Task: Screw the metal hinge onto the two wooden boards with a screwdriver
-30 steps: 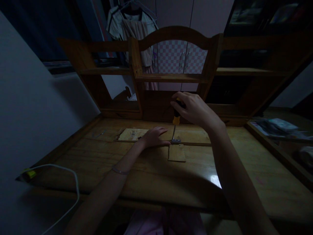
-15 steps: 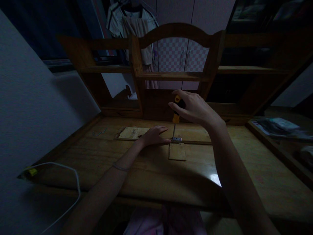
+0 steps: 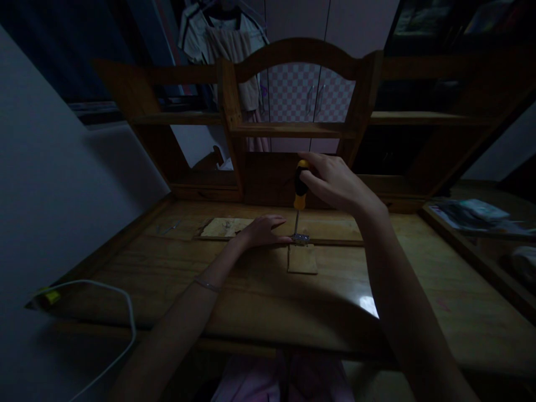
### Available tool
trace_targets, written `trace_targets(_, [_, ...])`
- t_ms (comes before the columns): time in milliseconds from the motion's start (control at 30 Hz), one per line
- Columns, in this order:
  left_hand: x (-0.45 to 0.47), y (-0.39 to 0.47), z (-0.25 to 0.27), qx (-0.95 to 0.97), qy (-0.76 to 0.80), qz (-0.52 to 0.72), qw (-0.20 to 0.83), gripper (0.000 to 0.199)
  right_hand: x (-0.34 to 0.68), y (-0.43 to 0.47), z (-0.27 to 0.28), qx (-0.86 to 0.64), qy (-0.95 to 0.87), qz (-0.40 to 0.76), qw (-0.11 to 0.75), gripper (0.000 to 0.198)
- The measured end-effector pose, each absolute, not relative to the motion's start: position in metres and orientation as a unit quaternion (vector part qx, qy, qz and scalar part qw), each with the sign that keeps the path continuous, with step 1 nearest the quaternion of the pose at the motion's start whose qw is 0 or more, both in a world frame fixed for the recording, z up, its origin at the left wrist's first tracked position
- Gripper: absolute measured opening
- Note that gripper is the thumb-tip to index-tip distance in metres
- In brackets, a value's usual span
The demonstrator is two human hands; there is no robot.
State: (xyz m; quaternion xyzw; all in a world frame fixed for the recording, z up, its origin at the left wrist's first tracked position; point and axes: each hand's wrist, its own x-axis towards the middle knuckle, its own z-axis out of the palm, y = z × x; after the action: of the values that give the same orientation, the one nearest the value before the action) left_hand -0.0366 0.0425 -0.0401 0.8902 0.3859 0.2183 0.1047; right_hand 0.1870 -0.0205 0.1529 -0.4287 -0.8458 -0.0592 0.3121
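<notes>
My right hand [image 3: 335, 181] is wrapped round the handle of a yellow and black screwdriver [image 3: 299, 200], held nearly upright. Its shaft runs down to a small metal hinge [image 3: 301, 239], where the tip is too dark to make out clearly. The hinge lies at the front edge of a long wooden board [image 3: 226, 227], over a small square wood piece [image 3: 302, 261]. My left hand [image 3: 264, 231] lies across the board with its fingers spread, and its thumb reaches the left end of the hinge.
The wooden desk [image 3: 251, 301] carries thin small metal items [image 3: 171, 227] at the left. A white cable [image 3: 132, 312] loops over its left front edge, near a yellow object [image 3: 52, 296]. A wooden shelf unit [image 3: 293, 131] rises behind; papers and bags [image 3: 477, 211] lie at right.
The fingers of my right hand have shifted round the screwdriver handle, with the thumb now across it. My left hand stays put on the board. The view has moved slightly.
</notes>
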Motion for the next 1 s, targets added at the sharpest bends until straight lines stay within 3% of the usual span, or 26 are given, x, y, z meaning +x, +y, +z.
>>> trace_targets(533, [-0.035, 0.037, -0.030, 0.894, 0.392, 0.189, 0.102, 0.077, 0.187, -0.014, 0.145, -0.416, -0.848, -0.063, 0.322, 0.041])
trace_targets(800, [-0.034, 0.035, -0.029, 0.901, 0.393, 0.178, 0.047, 0.075, 0.184, -0.009, 0.142, -0.431, -0.836, -0.099, 0.324, 0.037])
trace_targets(1000, [-0.034, 0.036, -0.032, 0.909, 0.370, 0.189, 0.027, 0.075, 0.190, -0.014, 0.147, -0.409, -0.861, -0.052, 0.299, 0.047])
